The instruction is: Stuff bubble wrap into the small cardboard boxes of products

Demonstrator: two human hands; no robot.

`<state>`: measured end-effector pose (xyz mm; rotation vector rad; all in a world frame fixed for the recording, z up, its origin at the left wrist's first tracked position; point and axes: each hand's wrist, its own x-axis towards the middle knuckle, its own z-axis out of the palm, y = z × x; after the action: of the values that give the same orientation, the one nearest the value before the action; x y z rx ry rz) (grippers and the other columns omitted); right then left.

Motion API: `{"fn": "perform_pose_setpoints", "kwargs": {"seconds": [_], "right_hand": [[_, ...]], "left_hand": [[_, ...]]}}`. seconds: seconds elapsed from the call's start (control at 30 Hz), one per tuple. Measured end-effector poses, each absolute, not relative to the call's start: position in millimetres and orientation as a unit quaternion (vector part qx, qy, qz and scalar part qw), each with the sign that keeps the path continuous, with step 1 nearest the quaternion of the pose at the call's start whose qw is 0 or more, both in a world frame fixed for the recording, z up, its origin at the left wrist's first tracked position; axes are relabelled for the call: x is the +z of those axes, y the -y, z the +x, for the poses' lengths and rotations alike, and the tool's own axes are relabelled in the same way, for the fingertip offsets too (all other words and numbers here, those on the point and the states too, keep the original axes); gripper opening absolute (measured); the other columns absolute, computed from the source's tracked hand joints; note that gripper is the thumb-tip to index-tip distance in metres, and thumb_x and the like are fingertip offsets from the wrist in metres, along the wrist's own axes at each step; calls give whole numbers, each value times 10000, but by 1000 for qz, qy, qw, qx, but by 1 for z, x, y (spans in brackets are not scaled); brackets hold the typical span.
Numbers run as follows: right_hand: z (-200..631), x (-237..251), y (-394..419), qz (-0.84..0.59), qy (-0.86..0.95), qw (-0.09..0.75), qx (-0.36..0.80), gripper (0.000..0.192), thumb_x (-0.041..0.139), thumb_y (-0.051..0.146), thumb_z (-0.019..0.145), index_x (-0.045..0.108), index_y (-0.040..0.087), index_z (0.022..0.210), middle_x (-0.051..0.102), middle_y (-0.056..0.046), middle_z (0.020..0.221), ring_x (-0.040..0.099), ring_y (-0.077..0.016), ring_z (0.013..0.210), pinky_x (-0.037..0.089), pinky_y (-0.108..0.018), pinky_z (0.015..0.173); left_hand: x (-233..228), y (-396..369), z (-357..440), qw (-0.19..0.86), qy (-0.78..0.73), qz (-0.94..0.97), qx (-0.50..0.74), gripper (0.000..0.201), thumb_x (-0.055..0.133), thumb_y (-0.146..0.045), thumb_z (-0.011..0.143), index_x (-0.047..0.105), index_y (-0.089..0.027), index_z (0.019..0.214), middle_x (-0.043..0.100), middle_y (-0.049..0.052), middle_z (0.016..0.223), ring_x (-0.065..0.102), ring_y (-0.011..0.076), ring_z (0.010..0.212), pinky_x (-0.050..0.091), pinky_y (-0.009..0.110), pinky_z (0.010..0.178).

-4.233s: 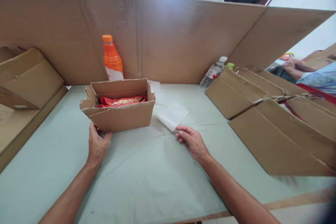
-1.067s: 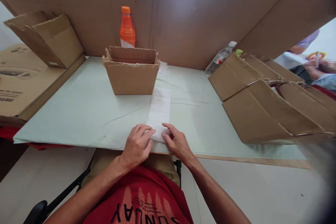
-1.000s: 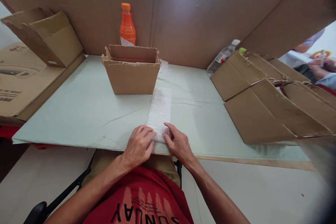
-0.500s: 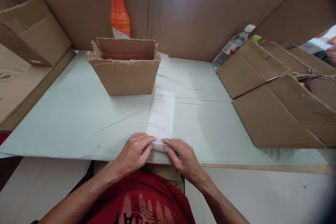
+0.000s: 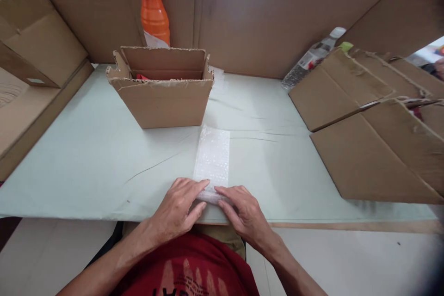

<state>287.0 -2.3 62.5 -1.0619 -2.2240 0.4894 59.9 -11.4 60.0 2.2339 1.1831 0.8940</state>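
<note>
A strip of clear bubble wrap (image 5: 212,157) lies flat on the pale green table cover (image 5: 86,162), running from the near edge toward an open cardboard box (image 5: 161,97). My left hand (image 5: 176,208) and my right hand (image 5: 243,210) press their fingertips on the strip's near end, side by side. A red packet (image 5: 141,76) shows just inside the box.
An orange drink bottle (image 5: 152,9) stands behind the box against a tall cardboard wall (image 5: 263,14). A clear water bottle (image 5: 308,62) lies at the back right beside flattened cardboard pieces (image 5: 374,148). More folded cardboard (image 5: 38,46) rests at the left.
Earlier my left hand was at the box and my right held the folded wrap. The wrap is now spread flat with both hands on its near end; my view has tilted closer.
</note>
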Motion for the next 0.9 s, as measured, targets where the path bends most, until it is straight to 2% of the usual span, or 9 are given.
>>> {"fn": "perform_pose_setpoints", "kwargs": {"seconds": [0.1, 0.23, 0.37, 0.43, 0.5, 0.57, 0.63, 0.77, 0.9], "right_hand": [[292, 68, 7, -427, 827, 308, 199, 276, 563, 216, 990, 590, 257, 1262, 738, -68, 1102, 695, -211, 967, 554, -368, 820], [294, 69, 10, -428, 853, 290, 78, 324, 634, 273, 941, 607, 235, 1262, 661, -148, 1286, 636, -304, 1139, 512, -471, 895], [287, 63, 1, -390, 882, 259, 65, 280, 606, 171, 941, 630, 217, 1216, 719, -117, 1191, 665, -288, 1072, 501, -464, 871], [285, 62, -3, -385, 871, 284, 111, 289, 575, 152, 962, 615, 227, 1238, 750, -84, 1100, 690, -242, 961, 516, -418, 822], [285, 63, -4, -392, 851, 297, 182, 299, 560, 196, 990, 589, 246, 1283, 761, -56, 1049, 698, -204, 876, 538, -372, 782], [287, 65, -3, -412, 834, 298, 212, 303, 551, 247, 1004, 577, 254, 1306, 752, -62, 1090, 703, -204, 912, 556, -365, 803], [289, 66, 0, -430, 833, 304, 168, 313, 564, 283, 994, 582, 246, 1305, 712, -105, 1197, 684, -245, 1032, 551, -408, 856], [285, 65, -1, -410, 871, 264, 62, 350, 617, 286, 949, 596, 229, 1294, 636, -162, 1328, 611, -320, 1173, 511, -494, 909], [275, 63, -12, -390, 884, 246, 71, 300, 551, 166, 959, 634, 214, 1243, 697, -141, 1230, 640, -298, 1104, 513, -467, 876]], "left_hand": [[60, 12, 60, 269, -457, 786, 319, 449, 522, -164, 949, 499, -207, 1395, 736, 92, 1103, 677, 223, 933, 540, 379, 837], [53, 0, 67, 217, -510, 768, 322, 412, 526, -180, 945, 549, -196, 1356, 707, 112, 1126, 661, 251, 1002, 541, 404, 883], [53, 0, 67, 149, -502, 781, 341, 391, 577, -212, 929, 572, -198, 1320, 655, 136, 1229, 600, 290, 1134, 496, 469, 983], [56, 7, 63, 165, -471, 796, 342, 412, 598, -208, 913, 556, -202, 1323, 656, 133, 1243, 590, 291, 1155, 484, 472, 995], [59, 13, 59, 209, -456, 796, 339, 441, 575, -171, 908, 524, -207, 1344, 687, 114, 1185, 622, 262, 1087, 503, 438, 950], [60, 15, 57, 243, -468, 780, 335, 453, 548, -149, 911, 504, -208, 1358, 713, 93, 1110, 651, 232, 980, 526, 398, 875], [58, 12, 58, 238, -493, 768, 332, 422, 544, -162, 922, 517, -197, 1342, 718, 94, 1089, 657, 232, 948, 534, 395, 847], [53, -2, 61, 165, -527, 765, 331, 363, 545, -187, 939, 559, -161, 1301, 678, 136, 1160, 624, 278, 1057, 520, 448, 913], [57, 0, 56, 129, -516, 774, 344, 383, 602, -210, 920, 563, -165, 1298, 615, 159, 1285, 560, 305, 1187, 472, 484, 1004]]}}
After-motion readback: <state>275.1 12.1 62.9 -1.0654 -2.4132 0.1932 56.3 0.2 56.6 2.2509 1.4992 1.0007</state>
